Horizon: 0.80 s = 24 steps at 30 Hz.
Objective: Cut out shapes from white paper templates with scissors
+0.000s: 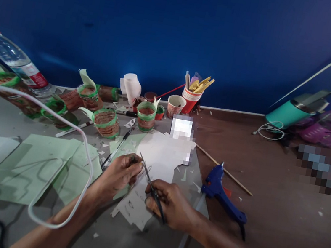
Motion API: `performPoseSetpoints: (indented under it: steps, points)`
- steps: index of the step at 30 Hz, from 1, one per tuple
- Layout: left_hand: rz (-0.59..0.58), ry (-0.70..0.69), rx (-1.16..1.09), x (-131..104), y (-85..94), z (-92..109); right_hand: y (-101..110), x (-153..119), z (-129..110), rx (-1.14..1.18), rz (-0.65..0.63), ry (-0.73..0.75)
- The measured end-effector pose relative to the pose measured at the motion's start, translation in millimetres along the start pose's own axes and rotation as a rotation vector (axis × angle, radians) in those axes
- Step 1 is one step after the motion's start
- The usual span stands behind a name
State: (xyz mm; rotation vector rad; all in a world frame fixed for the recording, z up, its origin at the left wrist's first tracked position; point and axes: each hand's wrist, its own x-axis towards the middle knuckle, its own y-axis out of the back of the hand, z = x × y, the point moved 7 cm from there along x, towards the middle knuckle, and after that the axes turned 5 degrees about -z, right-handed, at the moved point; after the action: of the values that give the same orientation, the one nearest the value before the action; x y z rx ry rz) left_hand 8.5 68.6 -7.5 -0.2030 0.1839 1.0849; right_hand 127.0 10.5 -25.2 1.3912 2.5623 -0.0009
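My right hand is closed on the handles of a pair of dark scissors, their blades pointing up and left. Just left of the blade tips is my left hand, its thumb and fingers pinched together. What it pinches, if anything, is too small to make out. Beneath and between the hands lies white paper, and a lower piece bears small drawn marks. Pale green paper lies to the left, and a pen rests beyond my left hand.
A blue glue gun and a thin stick lie at right. Brown and green cups and a red cup of tools stand at the back. A bottle leans at left. A white cable loops over my left forearm.
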Motion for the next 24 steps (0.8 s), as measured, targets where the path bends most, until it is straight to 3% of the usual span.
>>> performPoseSetpoints:
  steps: [12, 18, 24]
  points:
    - [-0.11, 0.194, 0.102, 0, 2.2, 2, 0, -1, -7, -0.113, -0.062, -0.004]
    - [-0.119, 0.168, 0.05, 0, 4.0, 2, 1, -2, -7, -0.106, -0.041, 0.024]
    - [-0.082, 0.029, -0.107, 2, -3.3, -5, 2, 0, 1, 0.001, 0.023, 0.065]
